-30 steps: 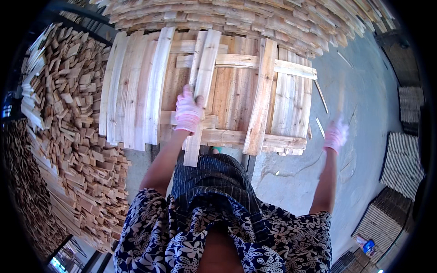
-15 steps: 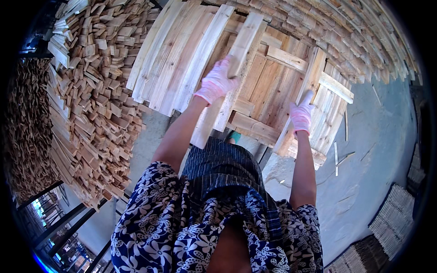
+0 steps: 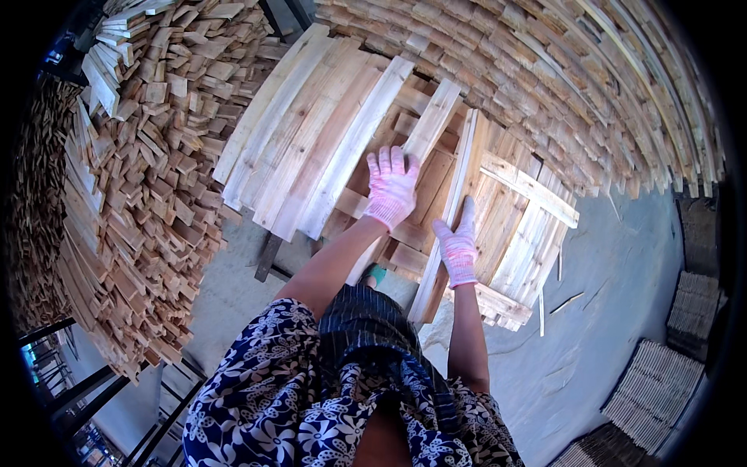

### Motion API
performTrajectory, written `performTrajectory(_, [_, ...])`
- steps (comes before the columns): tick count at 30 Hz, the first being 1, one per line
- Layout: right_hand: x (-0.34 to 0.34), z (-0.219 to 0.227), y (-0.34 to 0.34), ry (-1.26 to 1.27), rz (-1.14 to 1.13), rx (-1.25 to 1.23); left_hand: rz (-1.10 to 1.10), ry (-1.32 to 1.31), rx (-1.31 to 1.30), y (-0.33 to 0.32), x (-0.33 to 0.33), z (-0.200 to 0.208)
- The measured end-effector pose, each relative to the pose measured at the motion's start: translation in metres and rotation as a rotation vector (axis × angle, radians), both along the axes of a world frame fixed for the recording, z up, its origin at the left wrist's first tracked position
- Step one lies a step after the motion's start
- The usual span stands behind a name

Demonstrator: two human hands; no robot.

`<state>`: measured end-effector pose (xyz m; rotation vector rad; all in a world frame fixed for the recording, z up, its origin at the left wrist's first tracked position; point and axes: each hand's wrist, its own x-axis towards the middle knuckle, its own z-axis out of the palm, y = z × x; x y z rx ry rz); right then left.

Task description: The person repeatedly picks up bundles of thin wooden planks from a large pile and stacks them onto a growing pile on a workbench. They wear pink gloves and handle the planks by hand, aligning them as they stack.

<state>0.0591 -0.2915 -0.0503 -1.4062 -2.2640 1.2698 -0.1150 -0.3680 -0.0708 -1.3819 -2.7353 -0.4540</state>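
Note:
My left hand [image 3: 391, 185], in a pink-and-white knit glove, rests across a pale wooden board [image 3: 436, 117], fingers outstretched and a little apart. To its right, my gloved right hand [image 3: 457, 243] holds the edge of a second wooden board [image 3: 454, 208], which stands tilted on its narrow side; its thumb lies against the face. Both boards lie over a slatted wooden panel [image 3: 498, 226] with crosspieces [image 3: 529, 188]. More planks [image 3: 311, 132] lie side by side to the left of my left hand. Some of my right fingertips are hidden.
A tall heap of short wood pieces [image 3: 167, 156] stands at the left. Stacked timber [image 3: 529, 86] rises behind the panel. Thin offcuts [image 3: 566, 303] lie on the grey floor [image 3: 545, 373], and slatted bundles [image 3: 654, 393] sit at the lower right. A dark metal leg [image 3: 268, 257] shows beneath the planks.
My right hand has moved left with its board, closer to my left hand. My left hand has loosened on its board, its fingers shifting over it. The whole view has turned slightly.

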Motion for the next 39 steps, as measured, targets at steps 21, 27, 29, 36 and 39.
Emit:
performTrajectory(21, [-0.129, -0.042, -0.010, -0.168, -0.038, 0.245, 0.095, -0.469, 0.012, 0.009, -0.077, 0.017])
performTrajectory(27, [-0.130, -0.057, -0.018, -0.137, -0.080, 0.272, -0.058, -0.152, 0.373, -0.111, -0.139, 0.041])
performTrajectory(29, [-0.146, -0.057, -0.026, -0.160, -0.110, 0.278, 0.246, 0.016, 0.335, -0.165, -0.212, 0.015])
performTrajectory(36, [-0.189, -0.031, -0.053, -0.252, -0.027, 0.196, 0.279, -0.387, -0.374, -0.255, -0.304, -0.027])
performTrajectory(39, [-0.170, -0.057, -0.038, -0.233, -0.005, 0.274, 0.257, -0.124, -0.153, -0.241, -0.287, -0.054])
